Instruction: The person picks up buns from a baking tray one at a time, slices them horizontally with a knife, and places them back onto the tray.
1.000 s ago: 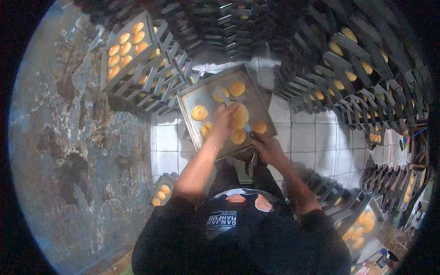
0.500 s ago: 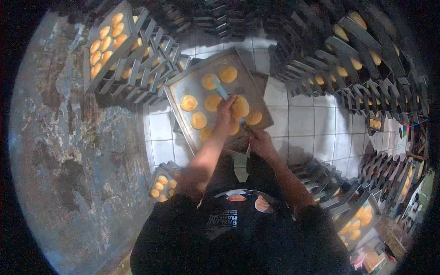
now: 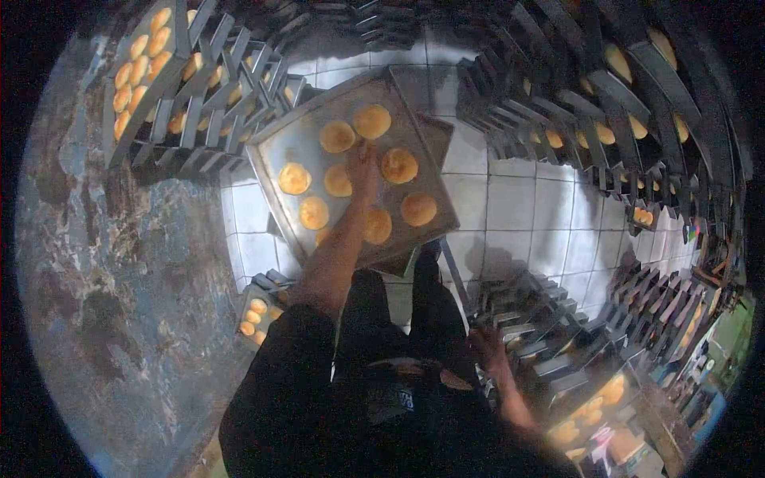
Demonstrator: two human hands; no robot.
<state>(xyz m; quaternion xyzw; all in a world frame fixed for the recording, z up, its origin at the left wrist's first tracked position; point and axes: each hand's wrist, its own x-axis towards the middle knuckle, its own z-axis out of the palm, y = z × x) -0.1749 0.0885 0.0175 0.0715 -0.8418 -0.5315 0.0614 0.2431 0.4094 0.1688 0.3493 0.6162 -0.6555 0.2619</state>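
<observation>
A square metal baking tray with several round golden buns lies in front of me, turned at an angle. My left hand is over the middle of it, close beside a bun; blur hides how its fingers are set. Down at my right side, beyond the tray's edge, my right hand is closed on the handle end of a long flat-bladed spatula. The blade points up toward the tray's near corner.
Crisscrossed stacks of trays with buns stand at the upper left, the upper right and the lower right. A smaller bun tray sits near my left arm. White floor tiles lie between the stacks, beside a worn grey surface.
My right hand has drawn the spatula off the tray, down and to the right. My left hand has left the bun and blade it was touching and moved up and left. The view has shifted.
</observation>
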